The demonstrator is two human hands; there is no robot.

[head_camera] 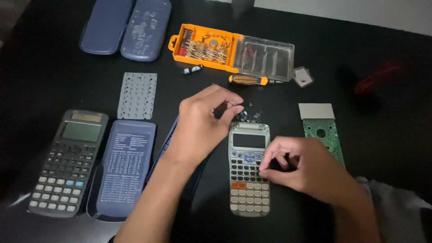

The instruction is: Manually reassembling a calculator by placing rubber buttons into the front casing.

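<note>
Hands (252, 144) on calculator (248, 168), perhaps pinching keys

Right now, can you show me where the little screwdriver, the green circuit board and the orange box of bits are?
screwdriver (248, 80), head view, on its striped handle.
green circuit board (325, 134), head view, on its upper half.
orange bit box (203, 44), head view, on the rows of bits.

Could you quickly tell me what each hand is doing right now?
Left hand: pinched shut above the loose keys; contents unclear.
Right hand: fingertips pinched on the grey calculator.
</note>
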